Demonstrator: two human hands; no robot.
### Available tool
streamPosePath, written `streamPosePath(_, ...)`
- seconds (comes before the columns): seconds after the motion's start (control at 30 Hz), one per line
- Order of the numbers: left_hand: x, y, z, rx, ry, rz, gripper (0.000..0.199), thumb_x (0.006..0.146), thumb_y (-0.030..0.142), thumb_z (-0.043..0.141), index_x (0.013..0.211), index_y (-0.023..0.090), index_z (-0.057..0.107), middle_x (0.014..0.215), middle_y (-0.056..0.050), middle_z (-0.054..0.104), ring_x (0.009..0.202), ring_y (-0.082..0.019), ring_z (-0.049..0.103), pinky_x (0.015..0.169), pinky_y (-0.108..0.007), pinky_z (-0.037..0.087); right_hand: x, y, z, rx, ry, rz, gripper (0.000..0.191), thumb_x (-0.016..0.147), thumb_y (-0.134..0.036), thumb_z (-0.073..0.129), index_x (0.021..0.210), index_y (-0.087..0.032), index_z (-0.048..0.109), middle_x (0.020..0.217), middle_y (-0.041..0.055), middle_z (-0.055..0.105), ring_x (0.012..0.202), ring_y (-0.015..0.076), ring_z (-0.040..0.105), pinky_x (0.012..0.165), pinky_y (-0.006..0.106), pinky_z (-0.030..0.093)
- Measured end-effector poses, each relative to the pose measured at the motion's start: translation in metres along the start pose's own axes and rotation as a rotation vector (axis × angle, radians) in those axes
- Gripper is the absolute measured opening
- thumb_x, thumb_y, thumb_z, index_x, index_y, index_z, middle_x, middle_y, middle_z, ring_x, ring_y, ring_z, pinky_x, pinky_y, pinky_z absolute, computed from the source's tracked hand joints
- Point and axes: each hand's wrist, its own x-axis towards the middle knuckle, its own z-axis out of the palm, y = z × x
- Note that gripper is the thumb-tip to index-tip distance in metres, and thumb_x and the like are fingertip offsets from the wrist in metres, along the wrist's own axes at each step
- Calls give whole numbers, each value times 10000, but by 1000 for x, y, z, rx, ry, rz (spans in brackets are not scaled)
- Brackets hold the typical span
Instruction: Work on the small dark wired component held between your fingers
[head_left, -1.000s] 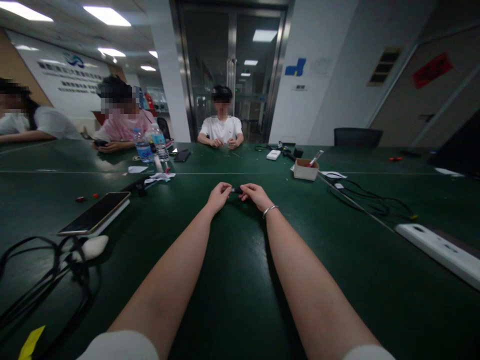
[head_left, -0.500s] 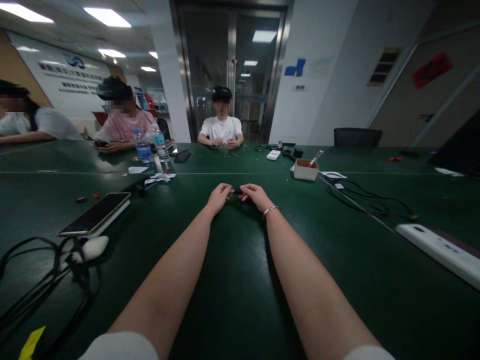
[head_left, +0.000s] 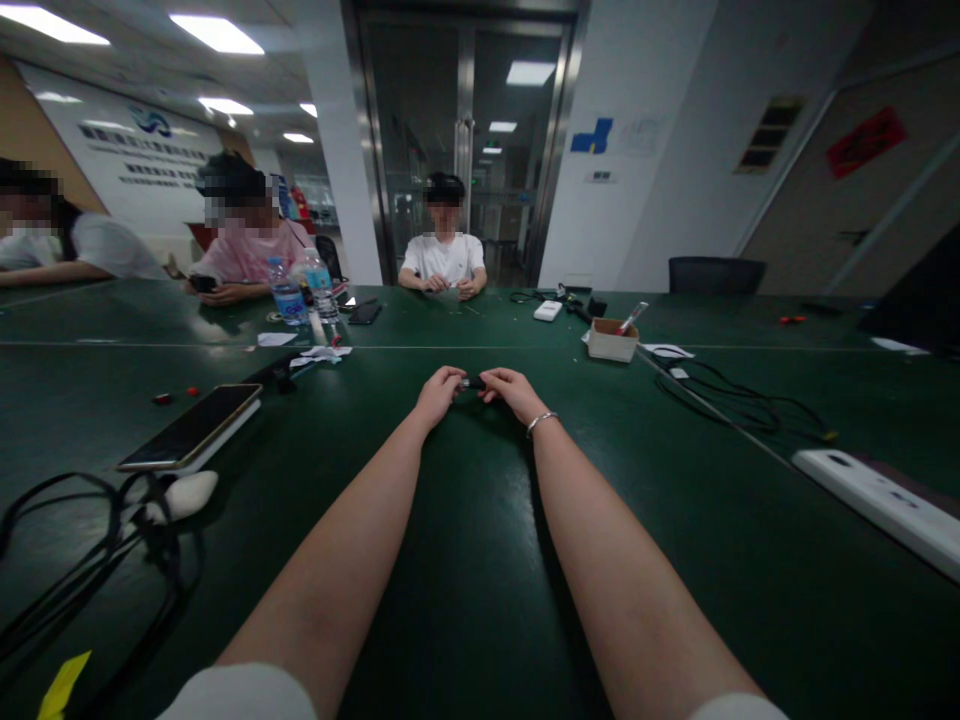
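Note:
Between my two hands, just above the green table (head_left: 480, 500), is a small black object with a silvery part (head_left: 473, 382), too small to name surely. My left hand (head_left: 439, 394) pinches its left, silvery end with thumb and fingers. My right hand (head_left: 515, 393), below a silver bracelet on the wrist, is closed on the black right end. The fingers cover both ends of it. Both arms are stretched forward over the table.
To the left are a phone (head_left: 193, 425) on a white box, a white mouse (head_left: 191, 495) and black cables (head_left: 82, 560). Bottles (head_left: 289, 295) and a small box (head_left: 613, 340) stand farther back. A white power strip (head_left: 877, 500) lies right. Several people sit opposite.

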Motion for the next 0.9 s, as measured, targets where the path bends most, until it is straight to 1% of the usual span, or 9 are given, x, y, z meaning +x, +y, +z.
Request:
streamPosePath(0.1, 0, 0, -1, -9, -16, 6, 229, 835, 311, 452, 924, 177, 615, 671, -12, 570, 588, -117, 492, 549, -228, 375, 0, -1, 0, -7, 4, 10, 210, 764, -312, 715, 836, -128, 644, 613, 20, 670, 476, 82, 583, 529, 185, 477)
streamPosePath(0.2, -1, 1, -1, 13, -3, 6, 204, 802, 269, 495, 940, 187, 622, 774, -21, 602, 633, -115, 509, 553, -219, 379, -1, -2, 0, -11, 9, 22, 188, 775, -296, 703, 833, -127, 645, 613, 19, 671, 469, 81, 580, 525, 186, 475)
streamPosePath(0.27, -1, 1, -1, -3, -9, -2, 226, 827, 311, 467, 930, 181, 621, 781, -29, 606, 633, -118, 513, 540, -220, 375, -1, -2, 1, -12, 10, 23, 181, 777, -291, 700, 833, -128, 645, 613, 17, 670, 468, 80, 579, 525, 184, 474)
streamPosePath(0.33, -1, 1, -1, -17, -25, 2, 268, 854, 351, 430, 925, 171, 615, 720, -24, 587, 607, -116, 504, 533, -219, 370, -1, -2, 1, -13, 10, 20, 177, 773, -285, 703, 831, -128, 646, 616, 15, 670, 472, 79, 581, 529, 183, 474)
streamPosePath(0.5, -1, -1, 0, 1, -17, 8, 201, 808, 268, 496, 941, 176, 613, 761, -15, 592, 620, -102, 502, 551, -210, 370, 0, -1, 1, -4, 1, 16, 156, 771, -256, 702, 827, -122, 645, 625, 22, 675, 475, 79, 584, 535, 185, 474)
streamPosePath(0.63, -1, 0, 0, -4, -34, 25, 230, 839, 296, 448, 933, 171, 615, 661, -3, 555, 582, -109, 487, 541, -219, 368, 0, -1, 1, -3, 7, 19, 155, 771, -257, 700, 824, -122, 644, 619, 18, 673, 473, 78, 584, 534, 183, 474)
streamPosePath(0.73, -1, 1, -1, 5, -15, 7, 206, 798, 261, 494, 934, 181, 626, 725, -11, 587, 614, -112, 507, 549, -218, 375, 0, -2, 1, -12, 8, 22, 174, 762, -277, 710, 824, -127, 647, 613, 12, 667, 470, 76, 580, 528, 181, 473)
streamPosePath(0.83, -1, 1, -1, -21, -19, 4, 228, 830, 293, 457, 915, 171, 630, 679, -13, 579, 576, -109, 492, 541, -223, 381, -1, -2, 1, -16, 4, 17, 164, 771, -269, 700, 832, -125, 648, 623, 15, 671, 476, 75, 583, 533, 178, 473)
streamPosePath(0.9, 0, 0, -1, -16, -16, 14, 209, 822, 270, 471, 918, 176, 631, 686, -13, 582, 581, -106, 495, 534, -216, 379, -1, -2, 1, -15, 9, 16, 155, 774, -260, 696, 833, -125, 648, 625, 18, 673, 479, 76, 586, 536, 179, 474)
